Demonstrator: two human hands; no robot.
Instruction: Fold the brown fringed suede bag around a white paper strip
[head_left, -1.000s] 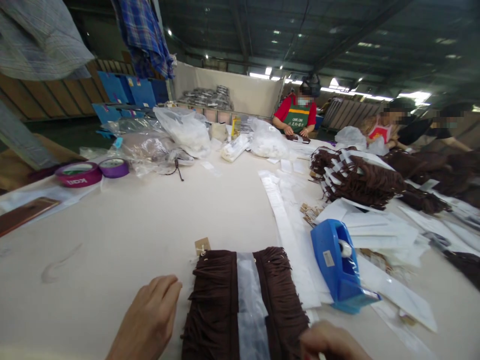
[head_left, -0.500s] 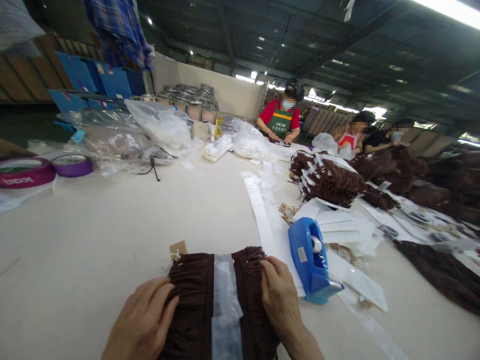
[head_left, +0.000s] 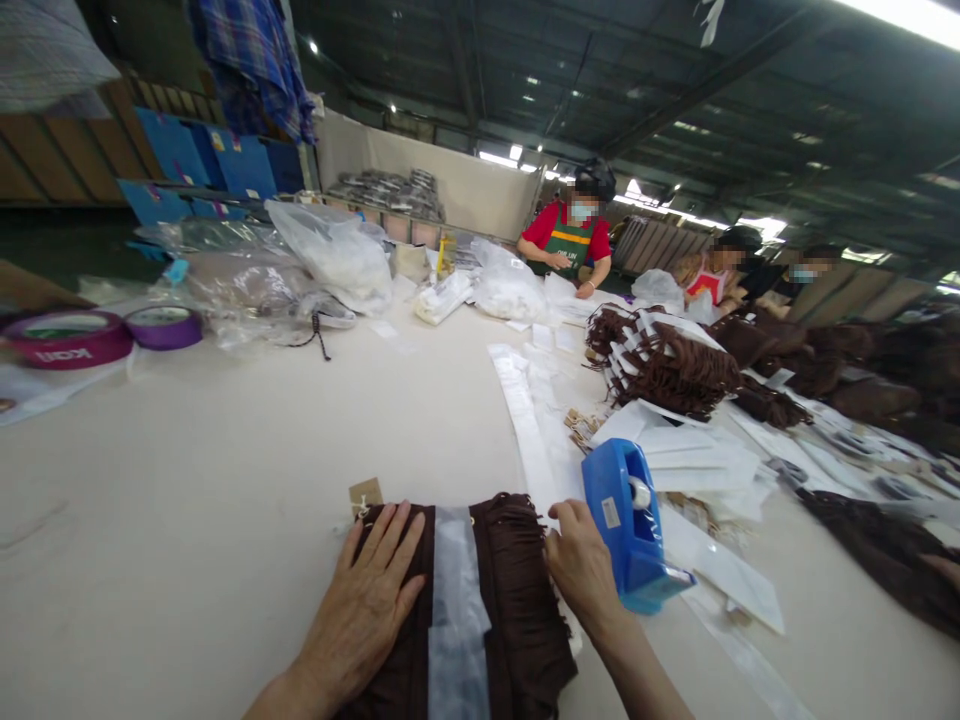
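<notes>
A dark brown fringed textile piece point(head_left: 521, 600) lies in front of me, with a translucent whitish band point(head_left: 457, 590) down its middle and a small tan tag point(head_left: 365, 495) at its top left corner. My left hand point(head_left: 367, 595) rests flat on its left part, fingers stretched out and holding nothing. At the right fringe edge is my right hand point(head_left: 585, 565), its fingers curled; whatever they hold, if anything, is hidden. Just beyond it stands a blue tape dispenser point(head_left: 626, 530).
A stack of brown fringed pieces point(head_left: 667, 365) and white sheets point(head_left: 697, 460) lie to the right. Tape rolls point(head_left: 67, 340) and plastic bags point(head_left: 330, 255) are at the left and back. A co-worker point(head_left: 574, 240) in a green apron works across the table.
My left hand has moved from the left edge onto the brown piece and flattened out. My right hand has curled and shifted slightly outward. The co-worker's hands have moved.
</notes>
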